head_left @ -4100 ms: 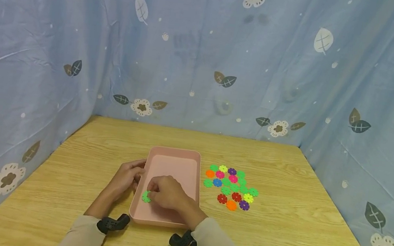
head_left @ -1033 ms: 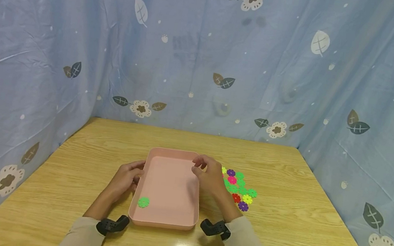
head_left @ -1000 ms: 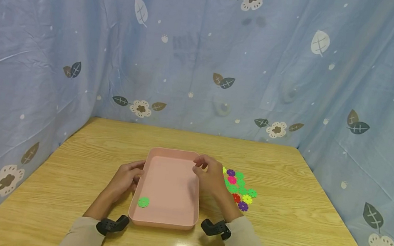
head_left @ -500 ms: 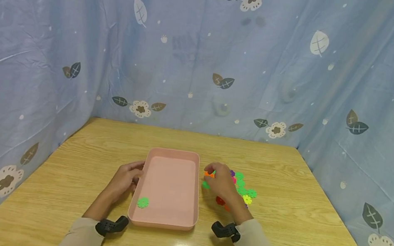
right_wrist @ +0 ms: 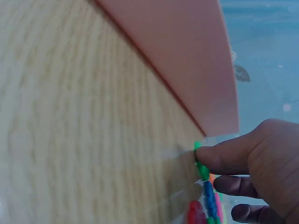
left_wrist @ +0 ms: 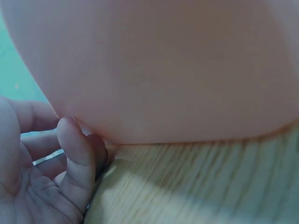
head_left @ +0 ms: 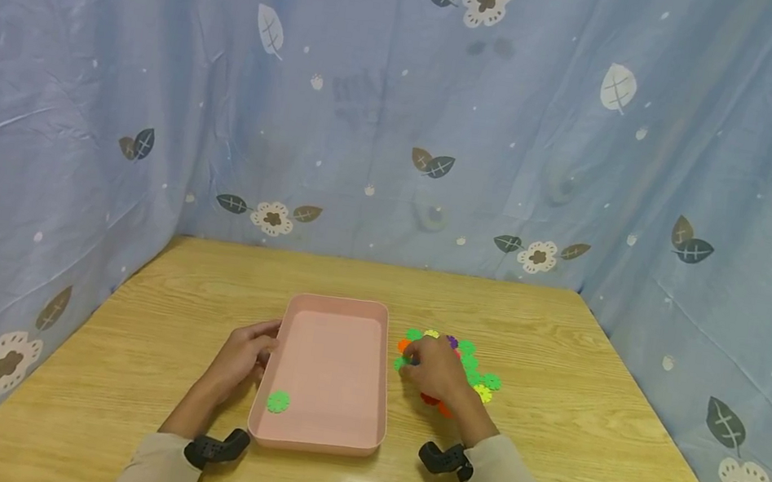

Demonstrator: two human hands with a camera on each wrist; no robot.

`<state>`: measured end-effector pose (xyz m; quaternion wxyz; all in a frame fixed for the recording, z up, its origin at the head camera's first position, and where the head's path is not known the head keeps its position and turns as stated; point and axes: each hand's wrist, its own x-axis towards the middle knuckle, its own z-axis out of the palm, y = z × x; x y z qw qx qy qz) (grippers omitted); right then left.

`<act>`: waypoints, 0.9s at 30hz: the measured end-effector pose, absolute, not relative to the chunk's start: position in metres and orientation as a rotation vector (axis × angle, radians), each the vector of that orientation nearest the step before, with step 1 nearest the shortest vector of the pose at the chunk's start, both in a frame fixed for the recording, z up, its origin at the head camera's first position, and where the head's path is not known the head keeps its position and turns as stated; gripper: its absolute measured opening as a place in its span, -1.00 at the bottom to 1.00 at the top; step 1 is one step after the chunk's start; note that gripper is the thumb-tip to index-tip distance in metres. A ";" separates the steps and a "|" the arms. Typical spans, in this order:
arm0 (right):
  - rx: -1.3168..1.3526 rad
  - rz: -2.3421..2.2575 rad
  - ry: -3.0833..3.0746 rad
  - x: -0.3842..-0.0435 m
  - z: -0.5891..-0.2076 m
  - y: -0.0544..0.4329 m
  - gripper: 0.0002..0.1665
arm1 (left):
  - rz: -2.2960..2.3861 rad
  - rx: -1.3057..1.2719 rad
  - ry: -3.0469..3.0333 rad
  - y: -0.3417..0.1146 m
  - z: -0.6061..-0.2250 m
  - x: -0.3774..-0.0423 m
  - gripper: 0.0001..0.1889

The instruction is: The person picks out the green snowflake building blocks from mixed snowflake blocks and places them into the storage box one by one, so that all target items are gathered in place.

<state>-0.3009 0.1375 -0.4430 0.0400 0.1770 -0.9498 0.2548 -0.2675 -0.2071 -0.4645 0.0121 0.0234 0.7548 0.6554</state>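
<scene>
My left hand holds the left wall of a shallow pink tray, thumb and fingers at its edge. In the left wrist view the left thumb is bent close against the tray's outer wall. A green flower-shaped plastic disc lies flat in the tray's near left corner. Right of the tray my right hand is low over a cluster of such discs. Its thumb meets the edge of another green disc; the index fingertip is hidden behind the thumb. A blue disc sits beside it.
Several more discs lie around the right hand, among them an orange disc, a yellow disc and a purple disc. The wooden table ends at a blue patterned curtain at the back and sides.
My right hand laid the green disc in the tray and withdrew. It has moved right and down to the cluster, its thumb and fingers drawing closer together. The left hand stays at the tray.
</scene>
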 end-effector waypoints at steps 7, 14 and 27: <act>0.486 0.770 -2.939 -0.303 -0.442 0.135 -0.75 | 2.065 0.074 2.312 -0.205 -0.465 -0.267 -0.49; 0.488 0.793 -2.945 -0.303 -0.440 0.135 -0.79 | 2.067 0.080 2.321 -0.207 -0.464 -0.266 -0.48; 0.602 0.797 -2.929 -0.301 -0.442 0.138 -0.86 | 2.068 0.083 2.320 -0.206 -0.463 -0.268 -0.49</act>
